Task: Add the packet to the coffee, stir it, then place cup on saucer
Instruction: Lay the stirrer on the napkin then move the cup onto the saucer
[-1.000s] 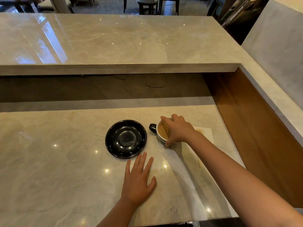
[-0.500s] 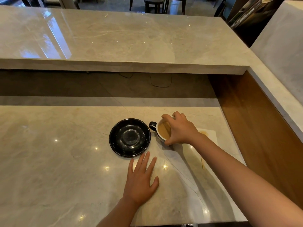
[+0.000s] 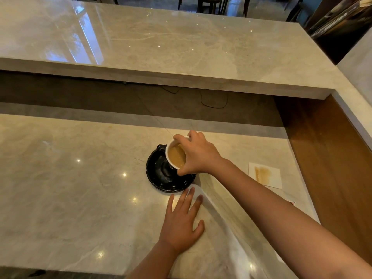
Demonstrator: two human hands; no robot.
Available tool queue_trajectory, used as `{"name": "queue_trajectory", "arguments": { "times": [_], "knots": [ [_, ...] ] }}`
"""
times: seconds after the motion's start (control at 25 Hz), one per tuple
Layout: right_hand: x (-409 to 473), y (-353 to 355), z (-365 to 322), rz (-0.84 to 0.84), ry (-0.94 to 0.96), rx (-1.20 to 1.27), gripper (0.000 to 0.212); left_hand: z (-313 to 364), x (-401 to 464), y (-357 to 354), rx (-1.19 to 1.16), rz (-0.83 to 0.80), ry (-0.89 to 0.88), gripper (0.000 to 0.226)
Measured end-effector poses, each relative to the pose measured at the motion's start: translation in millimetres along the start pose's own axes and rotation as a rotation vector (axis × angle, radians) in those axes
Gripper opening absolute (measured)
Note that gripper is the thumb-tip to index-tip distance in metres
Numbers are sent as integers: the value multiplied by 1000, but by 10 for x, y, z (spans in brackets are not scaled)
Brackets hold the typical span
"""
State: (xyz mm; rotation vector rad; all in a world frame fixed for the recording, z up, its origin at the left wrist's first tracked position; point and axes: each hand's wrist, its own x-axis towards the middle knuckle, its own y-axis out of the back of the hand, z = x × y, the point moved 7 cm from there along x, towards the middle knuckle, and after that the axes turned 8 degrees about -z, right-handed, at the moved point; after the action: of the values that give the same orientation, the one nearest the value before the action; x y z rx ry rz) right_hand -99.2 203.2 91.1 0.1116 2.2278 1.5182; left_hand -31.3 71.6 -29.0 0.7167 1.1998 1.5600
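Note:
A black cup (image 3: 174, 156) with a white inside holds light brown coffee. My right hand (image 3: 198, 155) grips it from above by the rim and holds it over the right part of the black saucer (image 3: 161, 176); whether it touches the saucer I cannot tell. The cup's black handle points to the far left. My left hand (image 3: 181, 220) lies flat on the lower marble counter (image 3: 70, 188), fingers spread, just in front of the saucer. A white napkin (image 3: 265, 175) with a brown stained strip lies to the right.
A raised marble bar top (image 3: 161, 43) runs across the back, with a dark recess and a cable below it. A wooden panel (image 3: 330, 158) walls the right side. Chairs stand beyond the bar.
My right hand has lifted the cup off the counter and carried it left, over the saucer. The napkin it stood by is now uncovered. My left hand stays flat.

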Motion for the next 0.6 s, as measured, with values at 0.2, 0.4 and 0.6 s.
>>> {"name": "queue_trajectory", "arguments": {
  "times": [0.2,0.4,0.6],
  "knots": [
    [165,-134,-199,-33,50,-39,96,-5,13,-5,-3,-3,-2,64],
    [241,-242,-273,-61,61,-69,95,-5,16,-16,-1,5,-2,65],
    [253,-266,-265,-81,54,-75,95,-17,19,-29,-14,9,0,65]
  ]
}}
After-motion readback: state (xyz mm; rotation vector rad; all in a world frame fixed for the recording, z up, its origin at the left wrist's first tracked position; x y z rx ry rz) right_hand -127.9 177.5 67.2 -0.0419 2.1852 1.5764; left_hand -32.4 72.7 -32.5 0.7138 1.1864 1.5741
